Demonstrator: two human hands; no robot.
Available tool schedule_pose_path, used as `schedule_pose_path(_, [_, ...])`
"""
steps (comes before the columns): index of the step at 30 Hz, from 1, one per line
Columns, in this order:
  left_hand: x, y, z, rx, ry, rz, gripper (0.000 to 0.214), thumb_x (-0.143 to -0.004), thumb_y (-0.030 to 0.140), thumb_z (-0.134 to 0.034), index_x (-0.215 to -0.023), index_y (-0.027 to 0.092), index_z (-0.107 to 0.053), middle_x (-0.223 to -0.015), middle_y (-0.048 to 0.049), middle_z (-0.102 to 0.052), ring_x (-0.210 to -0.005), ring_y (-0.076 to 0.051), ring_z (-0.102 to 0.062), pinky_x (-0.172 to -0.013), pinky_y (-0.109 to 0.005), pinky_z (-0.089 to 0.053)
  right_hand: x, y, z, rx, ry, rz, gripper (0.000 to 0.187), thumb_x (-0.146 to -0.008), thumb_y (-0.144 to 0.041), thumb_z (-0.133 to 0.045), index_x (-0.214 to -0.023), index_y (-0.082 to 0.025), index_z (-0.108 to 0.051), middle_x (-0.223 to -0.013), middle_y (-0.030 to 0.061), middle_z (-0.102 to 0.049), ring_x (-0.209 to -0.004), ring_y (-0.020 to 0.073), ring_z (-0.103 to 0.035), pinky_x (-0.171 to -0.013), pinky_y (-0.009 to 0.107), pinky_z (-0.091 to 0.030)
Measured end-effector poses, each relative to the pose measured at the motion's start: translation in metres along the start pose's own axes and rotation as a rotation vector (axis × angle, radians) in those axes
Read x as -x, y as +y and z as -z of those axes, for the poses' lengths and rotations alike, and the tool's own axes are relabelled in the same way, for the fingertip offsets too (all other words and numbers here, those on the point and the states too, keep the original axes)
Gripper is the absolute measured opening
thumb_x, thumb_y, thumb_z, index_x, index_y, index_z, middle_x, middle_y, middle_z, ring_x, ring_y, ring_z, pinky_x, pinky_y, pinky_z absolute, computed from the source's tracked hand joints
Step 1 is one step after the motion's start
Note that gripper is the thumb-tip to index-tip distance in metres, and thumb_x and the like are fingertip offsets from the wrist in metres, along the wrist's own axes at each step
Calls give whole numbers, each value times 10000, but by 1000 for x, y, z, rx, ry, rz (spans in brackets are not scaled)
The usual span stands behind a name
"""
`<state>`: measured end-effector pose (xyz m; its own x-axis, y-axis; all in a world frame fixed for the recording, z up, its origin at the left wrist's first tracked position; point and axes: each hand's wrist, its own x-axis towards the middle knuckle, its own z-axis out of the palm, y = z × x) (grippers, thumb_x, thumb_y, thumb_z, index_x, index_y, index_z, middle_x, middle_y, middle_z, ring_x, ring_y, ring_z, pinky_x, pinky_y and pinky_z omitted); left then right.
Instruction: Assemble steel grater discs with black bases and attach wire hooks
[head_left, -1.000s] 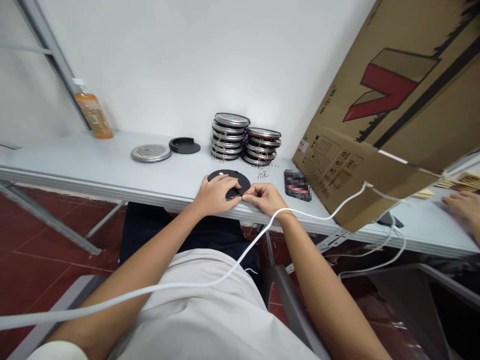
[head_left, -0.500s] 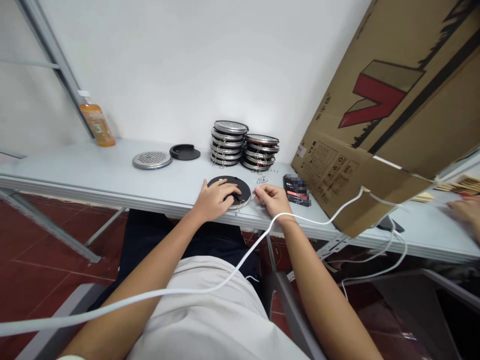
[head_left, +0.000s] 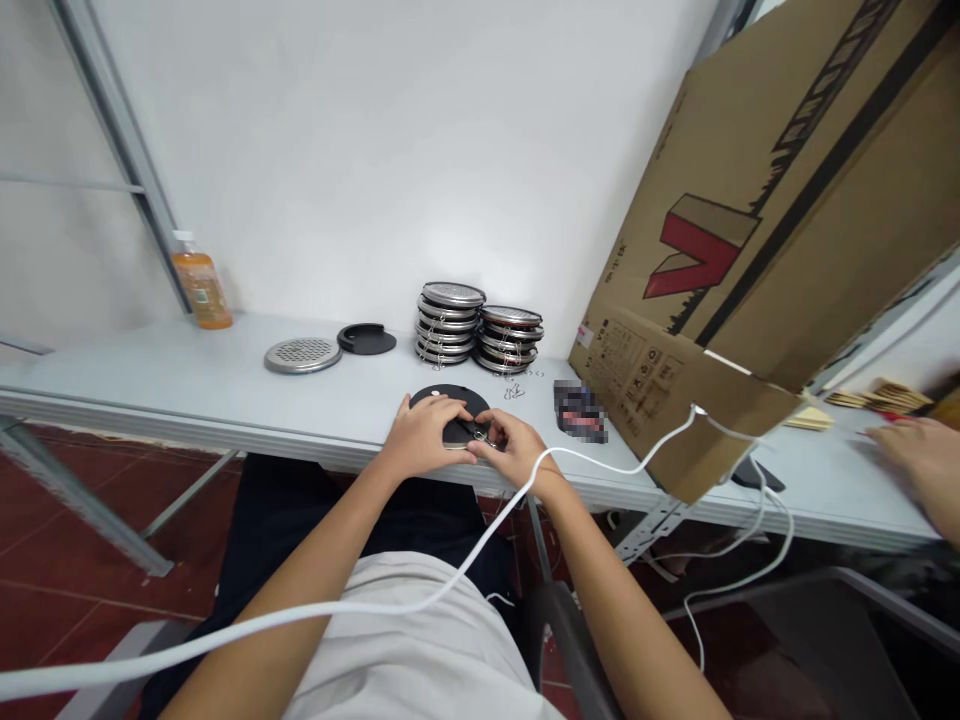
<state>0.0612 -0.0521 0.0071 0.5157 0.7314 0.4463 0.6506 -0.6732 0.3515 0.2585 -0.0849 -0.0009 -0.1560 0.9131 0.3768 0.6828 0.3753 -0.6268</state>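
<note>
A round black disc (head_left: pixel 463 394) with a metallic rim lies near the front edge of the table. My left hand (head_left: pixel 426 434) rests over its left side, fingers curled across the top and thumb near the front rim. At the disc's right edge, my right hand (head_left: pixel 516 448) pinches a small bent-wire metal clip (head_left: pixel 480 435) against the rim. Fingers partly hide both the clip and the disc. Several loose wire clips (head_left: pixel 514 392) lie just behind my right hand. Beyond them stand two stacks of round metal-and-black discs, the left stack (head_left: pixel 448 325) taller than the right stack (head_left: pixel 510 340).
A perforated metal disc (head_left: pixel 303 354) and a black notched disc (head_left: pixel 367 340) lie to the left. Farther left stands an orange bottle (head_left: pixel 202 290). A phone (head_left: pixel 580 410) lies before a large cardboard box (head_left: pixel 645 370). A white cable (head_left: pixel 420 598) crosses my arms. Another person's hand (head_left: pixel 919 465) is at right.
My right hand has moved left to the disc's right edge, bringing a wire clip against it. The left hand stays on the disc. The camera view has shifted slightly.
</note>
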Motion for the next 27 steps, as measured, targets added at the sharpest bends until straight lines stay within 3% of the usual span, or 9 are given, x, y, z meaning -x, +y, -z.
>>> schedule_pose_path(3, [-1, -4, 3, 41, -27, -28, 617, -645, 597, -771, -1171, 320, -609, -1363, -45, -591, -1324, -312, -465, -1152, -581, -205, 0, 11, 1, -117, 23, -9, 240, -825, -418, -625, -944, -216, -677, -665, -12, -583, -629, 155, -516, -630, 283, -405])
schedule_pose_path(6, [-1, -6, 6, 95, -18, -60, 690, -635, 538, -805, -1244, 305, -580, -1397, -70, -555, -1386, -314, -388, -1150, -535, -248, 0, 16, 0, -188, 92, -26, 233, -843, -421, -593, -808, -204, -672, -637, 1, -581, -608, 156, -496, -614, 284, -393])
schedule_pose_path(11, [1, -8, 4, 148, -5, -34, 531, -663, 439, -806, -1136, 291, -615, -1416, -62, -519, -1463, -349, -240, -1154, -601, -220, -3, 18, 1, -314, 208, -48, 288, -852, -482, -568, -786, -203, -596, -637, -9, -521, -595, 142, -455, -584, 266, -375])
schedule_pose_path(17, [-1, -11, 2, 296, 252, -36, 373, -759, 312, -714, -1101, 231, -589, -1288, -70, -602, -1356, -245, -444, -1202, -455, -244, -4, 24, 10, -676, 162, -106, 343, -792, -537, -658, -787, -205, -569, -636, -14, -519, -568, 128, -459, -569, 265, -390])
schedule_pose_path(20, [-2, -15, 4, 415, 252, 13, 320, -740, 374, -741, -985, 223, -601, -1177, -61, -660, -1328, -253, -484, -1194, -459, -256, -3, 23, 13, -791, 152, -163, 340, -755, -526, -702, -772, -207, -586, -630, -7, -534, -552, 131, -464, -555, 274, -399])
schedule_pose_path(24, [-1, -22, 5, 586, 280, 94, 389, -692, 415, -789, -960, 206, -598, -1132, -83, -676, -1304, -269, -514, -1081, -402, -409, 0, 23, 12, -685, 288, -57, 252, -758, -447, -727, -777, -206, -654, -732, 22, -599, -685, 160, -532, -657, 293, -441])
schedule_pose_path(27, [-2, -27, 6, 684, 274, 142, 424, -685, 416, -797, -977, 196, -583, -1139, -97, -670, -1150, -254, -624, -958, -362, -500, 3, 24, 8, -594, 395, 53, 183, -783, -392, -716, -826, -215, -698, -891, 42, -621, -795, 171, -547, -738, 300, -442])
